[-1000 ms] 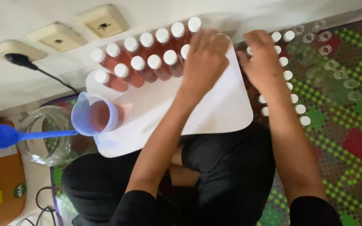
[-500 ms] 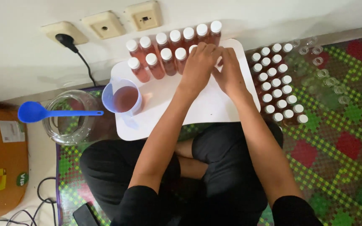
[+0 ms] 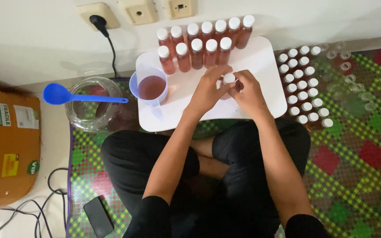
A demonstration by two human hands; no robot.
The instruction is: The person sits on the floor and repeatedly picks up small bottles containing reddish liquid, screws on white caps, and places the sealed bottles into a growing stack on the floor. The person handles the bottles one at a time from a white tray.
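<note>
The person sits cross-legged on a checked mat (image 3: 353, 176) with a small white table (image 3: 261, 66) over the lap, and both hands meet near the middle of it around one small bottle (image 3: 229, 83) with a white cap. The left hand (image 3: 208, 90) curls in from the left, its fingers closed around the bottle's side and cap, while the right hand (image 3: 248, 94) presses in from the right with its fingers bent and wrapped against the same bottle, so the bottle is mostly hidden between them and only the cap shows clearly. It stands, or is held, just above the tabletop; I cannot tell whether its base touches. Behind the hands, along the far edge of the table, two rows of filled bottles (image 3: 203, 42) hold a reddish-brown liquid, all capped white and standing upright close together. At the table's left end sits a clear measuring jug (image 3: 151, 88) partly full of the same reddish liquid. Off the table to the left, a glass jar (image 3: 89, 108) rests on the floor with a blue ladle (image 3: 73, 95) laid across its mouth. To the right of the table, on the mat, stands a cluster of empty capped bottles (image 3: 303, 83), with some uncapped clear ones (image 3: 353, 83) beyond them. A brown cardboard box (image 3: 5, 150) sits at the far left, and a dark phone (image 3: 98, 216) lies on the mat near the person's knee.
</note>
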